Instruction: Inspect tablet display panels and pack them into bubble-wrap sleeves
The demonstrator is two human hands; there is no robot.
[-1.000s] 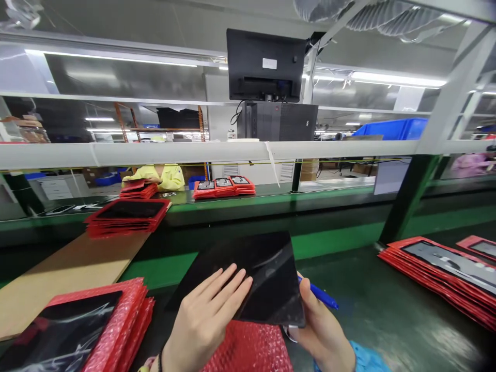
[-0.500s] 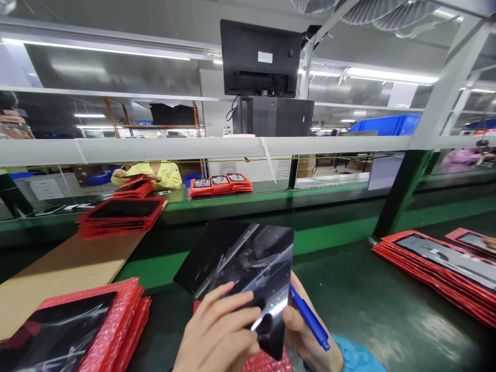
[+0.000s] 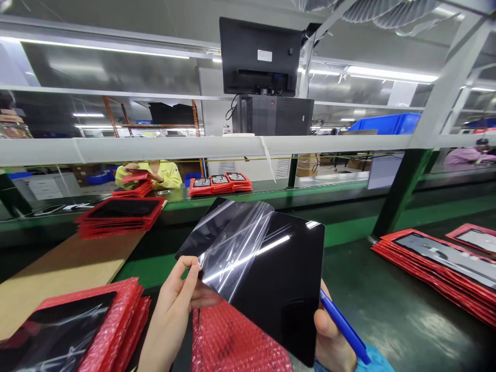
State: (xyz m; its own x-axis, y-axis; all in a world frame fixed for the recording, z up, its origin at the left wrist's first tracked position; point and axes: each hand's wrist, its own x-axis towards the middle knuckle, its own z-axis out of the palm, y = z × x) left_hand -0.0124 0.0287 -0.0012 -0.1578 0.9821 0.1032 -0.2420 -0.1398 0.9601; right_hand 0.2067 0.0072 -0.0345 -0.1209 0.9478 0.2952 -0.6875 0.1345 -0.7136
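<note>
A black glass screen panel (image 3: 287,274) is held up, tilted, in front of me. My right hand (image 3: 333,336) is closed on its right edge, with a blue pen (image 3: 344,328) tucked in the same hand. Clear protective film (image 3: 240,243) is lifted and curled back over the left part of the panel. My left hand (image 3: 178,294) pinches the film's corner between thumb and index finger; its other fingers are partly behind the panel. Below lies a red bubble-wrap bag (image 3: 232,341), partly hidden by the panel.
Stacked red bubble bags with a screen on top (image 3: 112,325) stand at the near left, beside a tan board (image 3: 73,258). More red bags with frames (image 3: 434,263) lie at right. Across the bench a person in yellow (image 3: 168,174) works. A white rail (image 3: 174,150) crosses ahead.
My left hand has moved left from lying over the panel and now pulls the film back, baring the panel's right part. The panel and my right hand have shifted right.
</note>
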